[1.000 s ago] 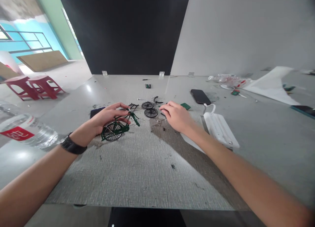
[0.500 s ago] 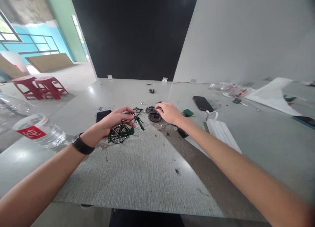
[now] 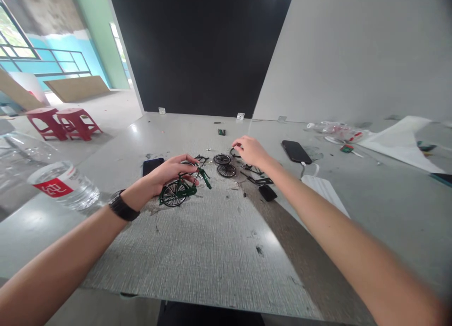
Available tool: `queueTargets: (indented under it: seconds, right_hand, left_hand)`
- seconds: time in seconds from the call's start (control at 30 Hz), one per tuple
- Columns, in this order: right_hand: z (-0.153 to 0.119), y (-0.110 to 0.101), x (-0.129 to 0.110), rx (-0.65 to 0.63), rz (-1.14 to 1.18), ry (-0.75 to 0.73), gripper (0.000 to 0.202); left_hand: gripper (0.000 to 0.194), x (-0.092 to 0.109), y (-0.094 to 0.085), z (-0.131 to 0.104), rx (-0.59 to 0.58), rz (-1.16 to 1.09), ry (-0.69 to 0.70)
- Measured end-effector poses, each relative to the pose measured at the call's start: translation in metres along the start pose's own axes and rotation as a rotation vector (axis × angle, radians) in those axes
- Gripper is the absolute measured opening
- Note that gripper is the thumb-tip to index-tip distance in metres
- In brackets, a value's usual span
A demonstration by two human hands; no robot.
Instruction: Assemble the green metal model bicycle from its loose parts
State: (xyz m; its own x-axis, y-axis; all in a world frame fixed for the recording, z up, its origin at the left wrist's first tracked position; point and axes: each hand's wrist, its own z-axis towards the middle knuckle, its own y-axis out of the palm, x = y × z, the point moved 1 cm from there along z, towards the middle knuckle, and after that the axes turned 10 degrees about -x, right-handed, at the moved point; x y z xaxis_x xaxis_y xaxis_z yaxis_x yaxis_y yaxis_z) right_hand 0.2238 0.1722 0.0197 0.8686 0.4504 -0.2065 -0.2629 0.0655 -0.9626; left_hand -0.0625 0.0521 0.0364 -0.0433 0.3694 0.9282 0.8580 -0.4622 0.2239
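A small green model bicycle (image 3: 181, 188) stands tilted on the table, with its rear wheel toward me on the left. My left hand (image 3: 173, 171) is closed round its upper frame. Right of it, two black spoked wheels (image 3: 226, 170) lie partly overlapping. My right hand (image 3: 250, 149) is beyond the wheels, fingers pinched together at a small curved black part (image 3: 234, 153). Under and beside my right wrist lie more thin dark parts (image 3: 256, 179) and a black flat piece (image 3: 267, 192). A thin black frame part (image 3: 201, 159) rests behind the bicycle.
A water bottle (image 3: 67, 184) lies at the left. A dark phone-like object (image 3: 152, 166) sits behind my left hand. At the right are a black phone (image 3: 295, 151), a white mask (image 3: 326, 194), a plastic bottle (image 3: 339, 130) and white sheet material (image 3: 399, 140). A small green piece (image 3: 221, 132) lies farther back.
My right hand has moved from the wheels to farther back and right, uncovering the wheels and the dark parts beside them. My left hand still holds the bicycle. The view has shifted slightly.
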Motion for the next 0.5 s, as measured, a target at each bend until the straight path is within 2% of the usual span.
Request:
queueTargets:
  seconds: [0.13,0.33,0.5]
  right_hand:
    - [-0.012,-0.003,0.002,0.017,0.003,-0.031,0.028]
    - [-0.034,-0.003,0.013,0.031,0.006,-0.028,0.028]
    - [-0.044,0.006,0.014,-0.036,-0.005,-0.059,0.031]
  left_hand:
    - [0.025,0.002,0.002,-0.001,0.025,0.035,-0.004]
    - [0.028,0.0,0.0,0.001,-0.012,0.0,-0.001]
    - [0.026,-0.002,-0.001,0.003,0.022,0.041,-0.01]
